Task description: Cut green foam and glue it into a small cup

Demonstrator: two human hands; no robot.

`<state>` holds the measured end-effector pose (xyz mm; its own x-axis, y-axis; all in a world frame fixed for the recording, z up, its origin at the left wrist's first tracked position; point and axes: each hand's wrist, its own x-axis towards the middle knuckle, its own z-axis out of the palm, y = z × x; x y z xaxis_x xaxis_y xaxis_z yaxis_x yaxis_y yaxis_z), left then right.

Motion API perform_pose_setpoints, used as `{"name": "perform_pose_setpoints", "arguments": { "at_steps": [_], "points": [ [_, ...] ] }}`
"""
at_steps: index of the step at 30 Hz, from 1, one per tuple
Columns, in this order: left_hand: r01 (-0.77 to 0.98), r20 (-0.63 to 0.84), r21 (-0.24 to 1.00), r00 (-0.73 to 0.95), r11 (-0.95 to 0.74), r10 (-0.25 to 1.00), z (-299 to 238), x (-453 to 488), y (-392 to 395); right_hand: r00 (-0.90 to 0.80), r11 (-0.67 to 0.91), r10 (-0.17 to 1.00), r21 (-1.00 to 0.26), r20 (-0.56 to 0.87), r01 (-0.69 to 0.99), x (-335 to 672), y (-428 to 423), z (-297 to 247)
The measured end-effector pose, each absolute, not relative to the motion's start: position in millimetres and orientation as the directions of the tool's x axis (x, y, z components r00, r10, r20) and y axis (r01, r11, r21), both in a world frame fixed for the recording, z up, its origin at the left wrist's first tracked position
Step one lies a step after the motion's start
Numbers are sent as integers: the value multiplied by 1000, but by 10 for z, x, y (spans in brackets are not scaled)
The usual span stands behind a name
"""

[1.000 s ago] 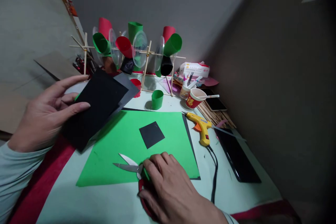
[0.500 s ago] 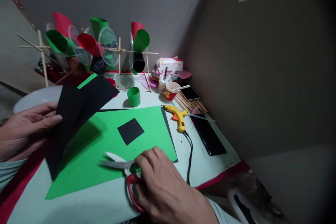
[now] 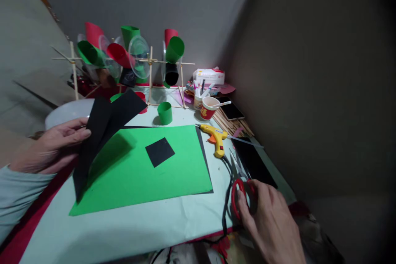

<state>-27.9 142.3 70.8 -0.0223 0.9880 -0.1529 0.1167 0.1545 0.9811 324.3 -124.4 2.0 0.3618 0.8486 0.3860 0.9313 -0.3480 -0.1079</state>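
Observation:
My left hand (image 3: 55,146) pinches a bent piece of black paper (image 3: 103,121) between thumb and fingers, raised over the left part of a large green sheet (image 3: 130,177). A small black paper square (image 3: 160,152) lies flat on that sheet. Over at the table's right side, my right hand (image 3: 272,218) grips the red handles of a pair of scissors (image 3: 243,174). Their blades point away from me, slightly apart, beside a black phone (image 3: 256,163). A yellow hot glue gun (image 3: 219,138) lies just beyond the scissors, its black cord running close to them.
At the back left stands a stick frame (image 3: 150,76) carrying red, green and black paper tubes and clear discs. A green paper ring (image 3: 165,114), a red paper cup (image 3: 208,111), wooden sticks (image 3: 227,121) and a second phone (image 3: 231,109) occupy the table's far side.
My right hand has carried the scissors from the green sheet's front edge rightward to beside the phone. My left hand still holds the black paper. The view has shifted somewhat.

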Motion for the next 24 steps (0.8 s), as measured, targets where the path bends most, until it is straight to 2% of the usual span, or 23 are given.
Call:
{"name": "perform_pose_setpoints", "arguments": {
  "at_steps": [3,6,8,9,10,12,14,20,22,24],
  "points": [
    [-18,-222,975,62,224,973,794,-304,1356,330,-338,881,-36,338,940,3271,-1175,17],
    [104,-217,973,131,204,967,820,-334,1343,255,-288,893,34,371,957,3295,-1108,49],
    [373,-181,926,310,56,933,821,-252,1361,216,-262,889,61,404,963,3280,-1044,112],
    [503,-176,862,420,-67,890,815,-169,1378,197,-247,887,67,418,967,3258,-1004,156],
    [609,-166,745,564,-272,809,800,-60,1400,177,-229,885,71,431,971,3229,-959,208],
    [600,-214,690,703,-405,678,745,203,1450,130,-185,882,79,453,980,3152,-865,322],
    [600,-198,638,734,-483,650,661,464,1502,83,-144,880,97,467,985,3078,-781,432],
    [658,-161,459,722,-597,673,469,835,1566,-65,-43,871,207,487,977,3057,-575,612],
    [669,-171,413,723,-618,669,461,859,1559,-97,-3,906,236,412,972,3082,-451,655],
    [679,-192,379,723,-629,664,467,873,1555,-75,19,967,227,243,974,3083,-274,710]
  ]
}}
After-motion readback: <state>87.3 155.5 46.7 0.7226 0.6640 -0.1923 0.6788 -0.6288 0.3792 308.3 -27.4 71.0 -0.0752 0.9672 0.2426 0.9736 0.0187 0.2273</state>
